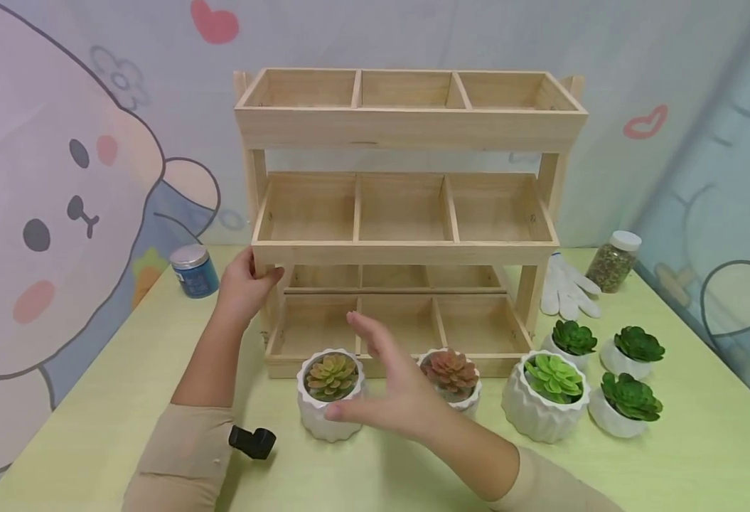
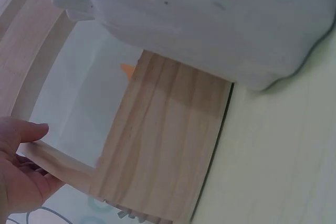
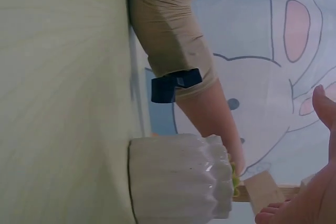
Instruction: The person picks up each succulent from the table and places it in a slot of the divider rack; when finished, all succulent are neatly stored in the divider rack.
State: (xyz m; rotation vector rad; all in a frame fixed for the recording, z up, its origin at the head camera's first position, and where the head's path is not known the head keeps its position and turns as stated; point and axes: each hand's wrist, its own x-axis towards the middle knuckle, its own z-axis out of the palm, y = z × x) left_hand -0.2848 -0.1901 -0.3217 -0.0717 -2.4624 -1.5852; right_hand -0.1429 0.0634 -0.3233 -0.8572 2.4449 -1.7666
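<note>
A three-tier wooden shelf (image 1: 406, 256) with divided trays stands on the table. At its left upright my left hand (image 1: 244, 284) curls its fingers round the post, and the left wrist view shows the hand (image 2: 23, 174) gripping a wooden bar (image 2: 63, 167). My right hand (image 1: 400, 387) is raised with fingers spread, holding nothing, between two white ribbed pots. The left pot (image 1: 330, 419) holds a yellow-green succulent (image 1: 331, 377); the other has a reddish succulent (image 1: 450, 371), partly behind the hand. In the right wrist view, a white pot (image 3: 178, 179) stands near the right hand (image 3: 310, 198).
A larger white pot (image 1: 544, 416) with a bright green succulent stands to the right, beside several small dark green potted succulents (image 1: 630, 398). Behind them lie white gloves (image 1: 566, 288) and a jar of granules (image 1: 613, 263). A blue jar (image 1: 194, 272) stands left of the shelf.
</note>
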